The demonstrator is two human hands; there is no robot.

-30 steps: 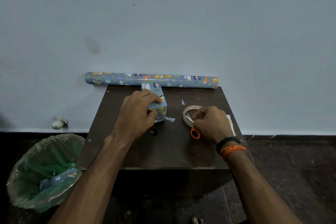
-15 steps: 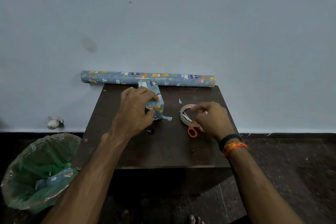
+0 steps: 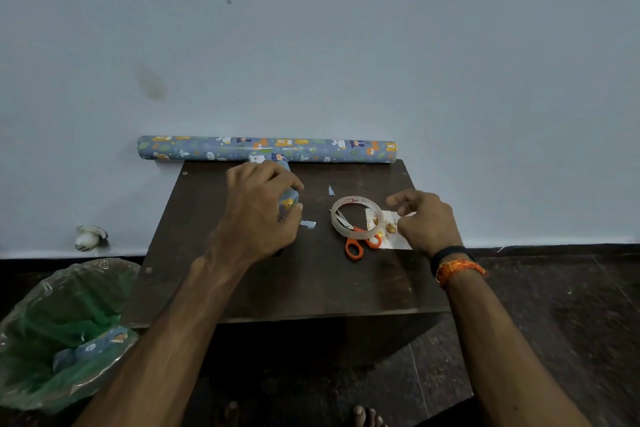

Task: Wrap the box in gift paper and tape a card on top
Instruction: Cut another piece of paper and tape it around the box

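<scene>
My left hand (image 3: 259, 211) grips the box (image 3: 289, 199), which is covered in blue cartoon-print gift paper and stands at the back middle of the dark wooden table (image 3: 311, 284). My right hand (image 3: 427, 222) hovers over the white card (image 3: 398, 242) with gold ornaments, its fingers loosely curled and nothing visible between them. The clear tape roll (image 3: 335, 220) lies just left of that hand, on top of the orange-handled scissors (image 3: 353, 250) and the card's left edge.
A long roll of the same gift paper (image 3: 311, 149) lies along the wall at the table's back edge. Small paper scraps (image 3: 307, 224) lie beside the box. A bin lined with a green bag (image 3: 59, 329) stands on the floor, left.
My right hand has left the tape roll and moved right, uncovering the card. The left hand stays on the box. The camera has tilted slightly.
</scene>
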